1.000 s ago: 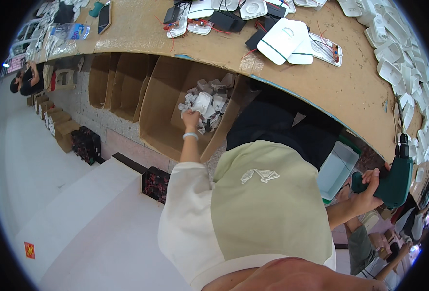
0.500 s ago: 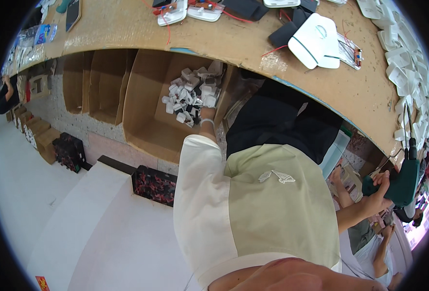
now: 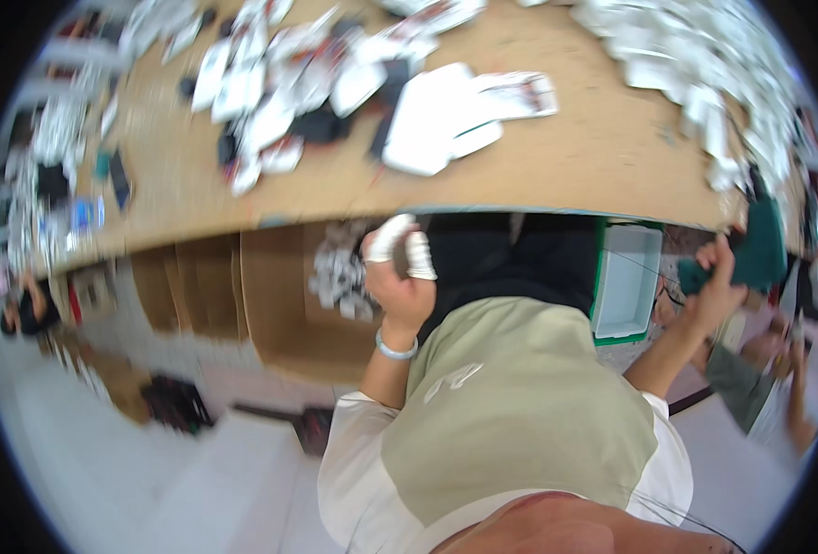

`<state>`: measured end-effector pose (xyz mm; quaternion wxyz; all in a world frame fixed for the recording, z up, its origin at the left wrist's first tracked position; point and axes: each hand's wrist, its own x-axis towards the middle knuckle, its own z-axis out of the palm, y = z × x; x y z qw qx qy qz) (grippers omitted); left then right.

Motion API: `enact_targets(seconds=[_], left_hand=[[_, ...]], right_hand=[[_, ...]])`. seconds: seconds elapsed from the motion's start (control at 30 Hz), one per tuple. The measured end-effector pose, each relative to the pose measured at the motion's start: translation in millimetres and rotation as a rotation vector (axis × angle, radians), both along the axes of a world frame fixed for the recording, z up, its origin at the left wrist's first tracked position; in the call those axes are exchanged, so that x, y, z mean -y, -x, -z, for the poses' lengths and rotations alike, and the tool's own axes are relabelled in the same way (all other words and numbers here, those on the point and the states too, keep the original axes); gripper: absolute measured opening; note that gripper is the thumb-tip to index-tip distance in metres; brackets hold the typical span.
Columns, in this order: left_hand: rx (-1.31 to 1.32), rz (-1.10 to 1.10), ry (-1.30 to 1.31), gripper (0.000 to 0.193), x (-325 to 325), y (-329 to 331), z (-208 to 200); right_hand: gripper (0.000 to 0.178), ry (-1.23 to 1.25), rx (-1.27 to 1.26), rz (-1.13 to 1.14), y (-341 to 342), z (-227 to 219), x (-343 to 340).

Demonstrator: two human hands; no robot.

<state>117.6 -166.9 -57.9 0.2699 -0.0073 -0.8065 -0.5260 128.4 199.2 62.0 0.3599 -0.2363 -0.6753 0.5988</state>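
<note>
We judge the green drill (image 3: 765, 247) heavy, stiff — grip its handle (image 3: 694, 275); right hand (image 3: 718, 290): fingers curled there; left hand (image 3: 401, 294): can't tell.

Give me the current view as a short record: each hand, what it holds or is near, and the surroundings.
Left hand: raised near the front edge of the table and the cardboard box; white coverings on two fingers; any held part unclear
Right hand: gripping a green power driver
Table: white panels, more white pieces piled at right
Box: small white parts
Tray: pale, green-edged, right of the dark trousers
Picture: blurred in places
</note>
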Motion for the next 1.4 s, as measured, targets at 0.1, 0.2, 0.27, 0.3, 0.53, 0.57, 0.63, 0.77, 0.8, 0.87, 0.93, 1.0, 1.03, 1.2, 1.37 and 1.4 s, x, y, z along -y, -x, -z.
enact_targets(seconds=[0.1,0.2,0.27,0.3,0.53,0.57,0.63,0.77,0.8,0.87,0.93,1.0,1.03,1.2,1.37,1.4], left_hand=[[-0.137,0.536,0.387,0.035,-71.4,88.9,-82.1],[-0.336,0.612,0.641,0.036,-164.6,178.8,-93.4],[-0.272,0.592,0.741,0.030,-220.0,224.8,-83.5],[-0.158,0.546,0.845,0.028,-239.1,237.5,-82.1],[-0.102,0.604,0.964,0.029,-236.4,209.8,-70.2],[-0.081,0.593,0.984,0.029,-221.0,193.0,-69.8],[0.078,0.651,0.904,0.035,-193.0,168.3,-69.1],[0.049,0.572,0.801,0.035,-163.0,150.2,-77.4],[0.162,0.548,0.786,0.038,-158.6,149.0,-91.5],[0.254,0.364,0.709,0.051,-146.0,154.5,-99.8],[0.188,0.113,0.964,0.047,-124.4,166.2,-105.6],[0.125,0.012,1.038,0.042,-110.0,190.1,-81.1],[0.216,0.077,0.958,0.038,-107.8,196.8,-79.4],[0.217,0.127,0.633,0.034,-114.2,197.7,-72.5],[0.200,0.312,0.017,0.036,-124.1,172.7,-75.3],[0.203,0.377,-0.074,0.023,-130.2,159.4,-83.7]], right_hand=[[0.030,-0.009,-0.084,0.079,-6.7,1.4,-8.2],[0.031,0.054,-0.117,0.114,-19.4,1.7,-6.1],[0.032,0.089,-0.112,0.120,-23.9,8.4,-3.7],[0.032,0.091,-0.111,0.103,-25.2,10.6,-2.9],[0.031,0.243,-0.114,0.109,-31.0,27.2,-24.7],[0.031,0.258,-0.111,0.074,-32.3,30.8,-28.9],[0.030,0.276,-0.110,0.046,-26.2,34.6,-28.2],[0.031,0.288,-0.084,-0.027,-16.5,37.1,-21.2],[0.031,0.296,-0.087,-0.028,-16.1,36.6,-19.5],[0.033,0.301,-0.127,-0.037,-17.0,35.4,-16.5],[0.033,0.306,-0.131,-0.031,-18.9,35.5,-14.9],[0.033,0.304,-0.134,-0.025,-19.6,34.2,-13.8],[0.032,0.288,-0.130,-0.031,-18.0,31.2,-11.0],[0.031,0.273,-0.110,-0.047,-20.6,20.8,-4.5],[0.037,0.314,-0.070,-0.056,-35.0,43.7,-8.0],[0.039,0.308,-0.059,-0.085,-38.2,43.7,-7.3]])
